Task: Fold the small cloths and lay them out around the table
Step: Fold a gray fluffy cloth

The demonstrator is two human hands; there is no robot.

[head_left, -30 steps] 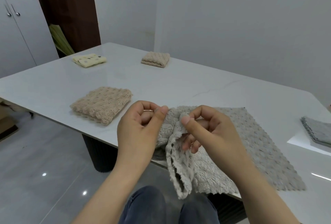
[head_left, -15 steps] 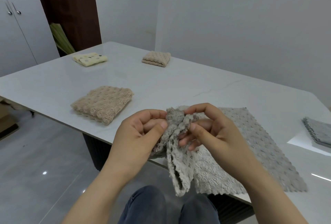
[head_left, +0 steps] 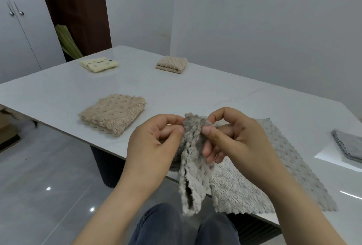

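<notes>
Grey fleece, the cloth point(head_left: 244, 192) looks light, limp and unlikely to slip; it will sag wherever unheld. It lies at the near edge of the bench point(head_left: 176, 92), one side bunched and hanging off. The left hand point(head_left: 154, 147) and right hand point(head_left: 241, 141) each keep a pinching grip on that bunch; its corners look best to hold.

Over the last second my left hand point(head_left: 154, 143) has slid its thumb down from the top of the grey cloth point(head_left: 235, 186) to pinch its side; my right hand point(head_left: 235, 139) has closed in, thumb now facing the left one; the bunched edge pokes up higher between them; the hanging fold has narrowed and swung slightly left.
</notes>
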